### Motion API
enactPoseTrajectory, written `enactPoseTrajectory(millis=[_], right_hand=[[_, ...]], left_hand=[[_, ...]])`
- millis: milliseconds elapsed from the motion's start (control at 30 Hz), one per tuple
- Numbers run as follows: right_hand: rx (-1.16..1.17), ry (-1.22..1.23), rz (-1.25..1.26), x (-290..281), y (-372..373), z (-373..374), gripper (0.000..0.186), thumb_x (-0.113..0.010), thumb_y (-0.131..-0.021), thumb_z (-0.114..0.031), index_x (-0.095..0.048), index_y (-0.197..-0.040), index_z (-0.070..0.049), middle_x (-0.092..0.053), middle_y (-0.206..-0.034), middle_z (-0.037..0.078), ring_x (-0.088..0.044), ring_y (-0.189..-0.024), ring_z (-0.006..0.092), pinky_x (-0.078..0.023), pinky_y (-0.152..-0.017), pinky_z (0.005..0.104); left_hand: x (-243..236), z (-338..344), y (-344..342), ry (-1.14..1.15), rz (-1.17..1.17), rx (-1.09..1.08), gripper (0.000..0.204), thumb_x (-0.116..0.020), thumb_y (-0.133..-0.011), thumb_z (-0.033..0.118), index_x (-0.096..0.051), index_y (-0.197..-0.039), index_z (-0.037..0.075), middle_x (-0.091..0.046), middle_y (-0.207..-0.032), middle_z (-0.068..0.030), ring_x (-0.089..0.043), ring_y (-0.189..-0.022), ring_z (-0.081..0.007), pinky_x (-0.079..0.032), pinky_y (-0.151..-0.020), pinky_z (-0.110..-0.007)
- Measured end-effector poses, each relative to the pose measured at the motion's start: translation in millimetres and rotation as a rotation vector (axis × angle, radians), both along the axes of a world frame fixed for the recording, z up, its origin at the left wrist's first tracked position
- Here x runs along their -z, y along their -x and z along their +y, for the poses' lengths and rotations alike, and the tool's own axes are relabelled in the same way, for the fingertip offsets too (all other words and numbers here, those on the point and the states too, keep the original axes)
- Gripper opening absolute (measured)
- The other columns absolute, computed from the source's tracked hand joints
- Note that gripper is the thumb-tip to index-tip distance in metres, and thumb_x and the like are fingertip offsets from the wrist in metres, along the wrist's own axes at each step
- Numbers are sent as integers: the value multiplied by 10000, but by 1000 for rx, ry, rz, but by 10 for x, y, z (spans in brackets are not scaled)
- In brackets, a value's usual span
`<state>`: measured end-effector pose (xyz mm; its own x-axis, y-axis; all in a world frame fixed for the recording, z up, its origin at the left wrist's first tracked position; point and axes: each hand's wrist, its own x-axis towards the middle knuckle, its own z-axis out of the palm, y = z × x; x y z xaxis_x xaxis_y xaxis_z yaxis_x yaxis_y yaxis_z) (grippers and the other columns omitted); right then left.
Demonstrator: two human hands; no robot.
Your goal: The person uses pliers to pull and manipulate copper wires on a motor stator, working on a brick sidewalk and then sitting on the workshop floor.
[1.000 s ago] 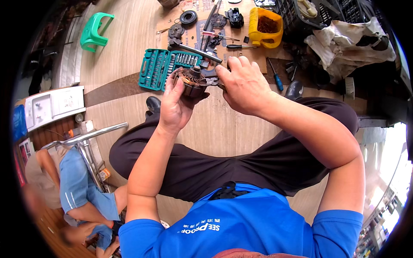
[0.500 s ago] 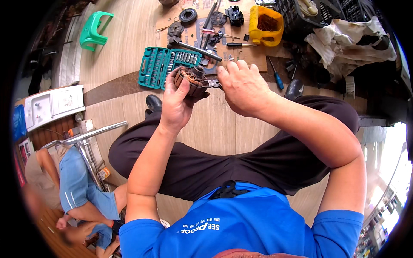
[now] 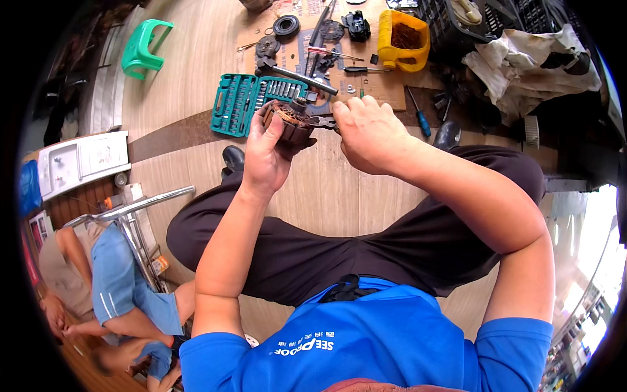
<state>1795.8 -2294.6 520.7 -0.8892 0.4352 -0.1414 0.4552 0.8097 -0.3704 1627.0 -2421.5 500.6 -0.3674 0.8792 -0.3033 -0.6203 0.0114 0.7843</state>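
My left hand is wrapped round the lower left side of a dark motor core with copper windings, the thumb pressed on its near face. A short dark round part stands up from the top of the core. My right hand is closed in a fist on a pair of pliers; the handles are mostly hidden in the palm. The metal jaws of the pliers reach left to the core's right edge. Whether they grip a winding there is too small to tell.
Beyond my hands lie an open green socket set, a cardboard sheet with loose parts, a screwdriver and a yellow cut-open jug. A green stool stands far left. Seated people are at the left, beside metal tubing.
The core has tilted slightly in my left hand. My right hand and the pliers have shifted a little to the right. At the left, another person's hands now show together.
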Motion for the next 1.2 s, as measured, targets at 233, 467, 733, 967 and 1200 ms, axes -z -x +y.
enactPoseTrajectory(millis=[233, 467, 733, 967, 1200], right_hand=[[62, 16, 90, 110, 4, -63, 301, -522, -852, -86, -516, -1125, 40, -568, -1096, 201, -570, -1060, 342, -526, -812, 476], [34, -23, 153, 140, 42, -83, 226, -525, -853, -90, -523, -1048, 25, -565, -1057, 183, -575, -1023, 327, -538, -794, 455], [19, -141, 90, 258, 39, -167, 189, -547, -858, -108, -534, -1011, 3, -580, -1005, 149, -601, -953, 296, -550, -734, 417], [41, 11, 57, 353, 83, -200, 186, -527, -841, -37, -494, -1016, 17, -575, -984, 191, -595, -965, 328, -535, -822, 397], [132, 446, -50, 85, 147, -53, 290, -547, -850, -120, -489, -1062, 70, -603, -1014, 272, -597, -1005, 413, -495, -885, 451]], left_hand=[[-2, -7, 10, 8, 54, -27, 487, -617, -971, 275, -342, -1324, 84, -579, -1226, -132, -653, -1049, -281, -568, -860, -482], [5, -11, -38, 1, 71, -50, 464, -611, -976, 240, -342, -1323, 88, -569, -1215, -122, -654, -1038, -269, -575, -860, -484], [-14, -5, -103, 54, 145, -68, 480, -639, -960, 224, -347, -1309, 70, -568, -1170, -104, -657, -990, -233, -604, -785, -447], [26, -25, -66, 69, 130, -62, 465, -638, -960, 215, -358, -1300, 64, -573, -1158, -103, -655, -989, -238, -603, -789, -454], [33, -32, 121, -18, -3, -61, 425, -585, -986, 274, -385, -1309, 83, -594, -1181, -124, -655, -1023, -278, -583, -822, -499]])
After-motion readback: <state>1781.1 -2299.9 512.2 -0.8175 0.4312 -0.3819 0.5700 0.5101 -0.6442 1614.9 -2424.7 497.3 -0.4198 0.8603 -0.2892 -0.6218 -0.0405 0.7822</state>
